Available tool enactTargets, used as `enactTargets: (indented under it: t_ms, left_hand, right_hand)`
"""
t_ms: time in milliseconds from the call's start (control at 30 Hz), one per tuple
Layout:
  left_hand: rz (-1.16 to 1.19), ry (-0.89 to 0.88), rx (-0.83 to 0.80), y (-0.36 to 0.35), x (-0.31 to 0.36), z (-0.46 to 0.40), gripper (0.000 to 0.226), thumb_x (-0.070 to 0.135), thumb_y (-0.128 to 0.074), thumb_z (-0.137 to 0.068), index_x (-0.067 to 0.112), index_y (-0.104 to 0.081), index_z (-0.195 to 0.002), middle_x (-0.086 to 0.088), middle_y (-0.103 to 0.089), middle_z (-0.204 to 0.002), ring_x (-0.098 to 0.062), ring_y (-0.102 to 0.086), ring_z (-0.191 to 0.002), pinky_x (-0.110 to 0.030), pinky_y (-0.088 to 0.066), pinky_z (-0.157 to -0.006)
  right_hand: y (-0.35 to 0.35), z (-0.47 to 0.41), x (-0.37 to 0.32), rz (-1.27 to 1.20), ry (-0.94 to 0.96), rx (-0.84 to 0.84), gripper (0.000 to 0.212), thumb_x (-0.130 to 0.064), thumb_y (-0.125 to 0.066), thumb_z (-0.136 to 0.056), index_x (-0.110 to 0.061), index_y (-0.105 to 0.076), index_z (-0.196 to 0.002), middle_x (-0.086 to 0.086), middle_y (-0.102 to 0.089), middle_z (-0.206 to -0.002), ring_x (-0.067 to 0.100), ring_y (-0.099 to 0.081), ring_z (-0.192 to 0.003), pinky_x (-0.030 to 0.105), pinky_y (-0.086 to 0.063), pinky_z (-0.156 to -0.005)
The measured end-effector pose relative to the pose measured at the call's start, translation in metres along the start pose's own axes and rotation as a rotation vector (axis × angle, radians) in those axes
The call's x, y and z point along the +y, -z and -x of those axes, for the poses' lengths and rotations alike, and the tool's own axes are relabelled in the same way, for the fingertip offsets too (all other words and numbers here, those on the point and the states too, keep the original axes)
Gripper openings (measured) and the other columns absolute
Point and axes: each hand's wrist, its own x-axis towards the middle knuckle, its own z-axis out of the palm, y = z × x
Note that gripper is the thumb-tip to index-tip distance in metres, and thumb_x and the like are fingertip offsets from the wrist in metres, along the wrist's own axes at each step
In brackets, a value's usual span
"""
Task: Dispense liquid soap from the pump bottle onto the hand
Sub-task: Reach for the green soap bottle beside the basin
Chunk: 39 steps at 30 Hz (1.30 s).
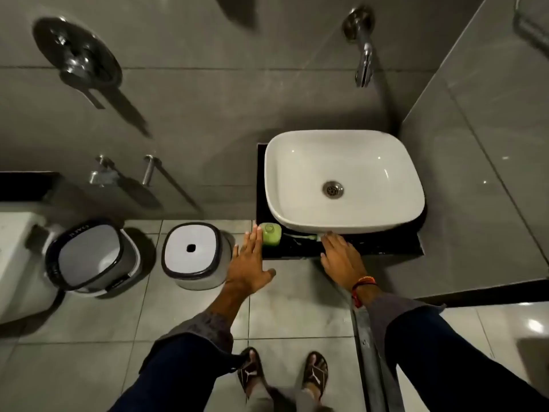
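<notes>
Far L of L hand: white toilet edge (17,257), cut off by frame. Next, pedal bin (92,257) w/ dark rim; lettering on rim and front, too blurred to read. Closer to L hand, second bin (196,255), white lid w/ small dark hole in centre, dark rim, just L of L hand's little finger. Bare grey floor tile (297,307) betw both bins and feet, open room there.

L hand (248,267): flat, fingers spread and straight, palm down, gripping nothing; fingertips just beside L side of green pump bottle (271,234), touching or not — can't tell. Bottle upright at front-L corner of black counter (386,248), seen from top, pump head round; label text not legible. Bottle close to counter's L and front edges, just L of white basin (341,179).

Betw hands: thin green item under basin's front rim, unclear what.

R hand (340,257): open, palm down, fingers extended over counter's front edge, tips near basin rim, gripping nothing. Red-orange thread band (363,285) on R wrist.

Above R hand: basin w/ metal drain (333,189), wall tap (364,49) higher up. R of R hand: grey tiled side wall (475,173), tight to counter end.

Below hands: sandals (315,374) w/ white leaping-cat logo.
</notes>
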Motion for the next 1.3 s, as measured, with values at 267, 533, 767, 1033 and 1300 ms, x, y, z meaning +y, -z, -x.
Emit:
enactTargets:
  t_ms: [267, 533, 767, 1033, 1300]
  left_hand:
    - [0.024, -0.004, 0.09, -0.015, 0.002, -0.005, 0.116, 0.043, -0.07, -0.084, 0.021, 0.012, -0.163, 0.003, 0.012, -0.173, -0.022, 0.003, -0.161, -0.052, -0.011, -0.127]
    - [0.063, -0.005, 0.121, -0.023, 0.001, -0.005, 0.114, 0.04, -0.069, -0.086, 0.021, 0.013, -0.163, 0.004, 0.013, -0.173, -0.022, 0.004, -0.161, -0.053, -0.012, -0.129]
    - [0.061, -0.02, 0.127, -0.025, 0.0, -0.008, 0.111, 0.04, -0.068, -0.088, 0.022, 0.012, -0.163, 0.003, 0.012, -0.173, -0.023, 0.004, -0.161, -0.055, -0.015, -0.129]
    - [0.022, -0.037, 0.125, -0.022, -0.002, -0.005, 0.103, 0.038, -0.062, -0.092, 0.019, 0.01, -0.163, 0.002, 0.01, -0.174, -0.022, 0.004, -0.161, -0.051, -0.012, -0.13]
    - [-0.019, -0.043, 0.115, -0.011, -0.003, -0.004, 0.096, 0.039, -0.057, -0.097, 0.018, 0.008, -0.163, -0.001, 0.007, -0.174, -0.023, 0.003, -0.161, -0.05, -0.012, -0.13]
  right_hand:
    - [-0.026, -0.017, -0.01, 0.0, -0.093, -0.006, 0.055, -0.026, -0.048, -0.098, -0.007, -0.039, -0.149, 0.01, -0.05, -0.143, 0.029, -0.047, -0.134, 0.043, -0.043, -0.109]
    - [-0.037, -0.021, -0.014, -0.007, -0.179, 0.061, 0.038, -0.001, -0.056, -0.091, -0.01, -0.057, -0.128, 0.011, -0.058, -0.125, 0.033, -0.057, -0.113, 0.044, -0.048, -0.09]
    - [-0.048, -0.024, 0.0, -0.181, -0.142, 0.117, 0.034, -0.005, -0.056, -0.095, -0.015, -0.058, -0.127, 0.006, -0.067, -0.123, 0.03, -0.054, -0.122, 0.042, -0.043, -0.096]
    - [-0.037, 0.0, -0.002, -0.654, -0.037, 0.348, 0.024, -0.007, -0.07, -0.083, -0.011, -0.064, -0.106, 0.007, -0.058, -0.106, 0.025, -0.062, -0.092, 0.037, -0.057, -0.079]
    - [0.04, -0.012, -0.028, -0.815, 0.091, 0.525, 0.028, -0.017, -0.072, -0.076, -0.018, -0.062, -0.102, -0.004, -0.056, -0.098, 0.005, -0.055, -0.082, 0.004, -0.043, -0.077]
